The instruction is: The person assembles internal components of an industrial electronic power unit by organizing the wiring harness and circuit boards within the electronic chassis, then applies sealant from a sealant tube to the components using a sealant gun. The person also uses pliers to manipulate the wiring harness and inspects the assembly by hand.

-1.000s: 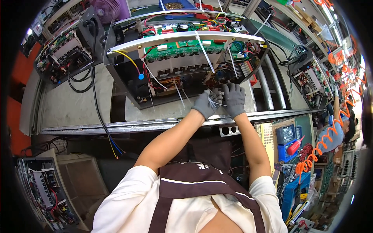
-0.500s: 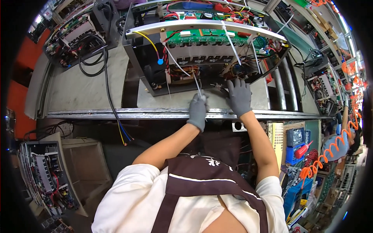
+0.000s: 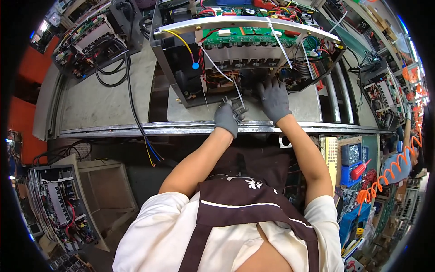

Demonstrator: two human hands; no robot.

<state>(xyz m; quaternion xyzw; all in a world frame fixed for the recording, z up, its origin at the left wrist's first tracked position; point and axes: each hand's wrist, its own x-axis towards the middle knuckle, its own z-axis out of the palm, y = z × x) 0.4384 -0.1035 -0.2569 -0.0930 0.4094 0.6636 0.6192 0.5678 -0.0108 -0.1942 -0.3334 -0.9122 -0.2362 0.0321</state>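
Before me stands an open metal machine chassis (image 3: 183, 88) with a green circuit board (image 3: 235, 40), a grey heat sink and many wires. White cable ties hang from its top rail (image 3: 253, 22). My left hand (image 3: 226, 116), in a grey glove, is at the lower front edge with its fingers curled. A long white cable tie (image 3: 216, 67) runs down to those fingers; what they grip is too small to tell. My right hand (image 3: 275, 99), gloved too, reaches palm down into the lower right opening. Its fingers are stretched out, the tips in shadow among the wires.
A black cable (image 3: 130, 97) with bare coloured ends hangs over the metal bench edge (image 3: 104, 131) on the left. Similar open units stand at the far left, lower left and right. Blue parts bins (image 3: 351, 172), a red-handled screwdriver (image 3: 360, 169) and an orange coiled hose (image 3: 385, 181) lie right.
My right hand has reached farther into the chassis opening. My left hand has turned, its fingers curling near the cable tie's end. The whole view has shifted slightly.
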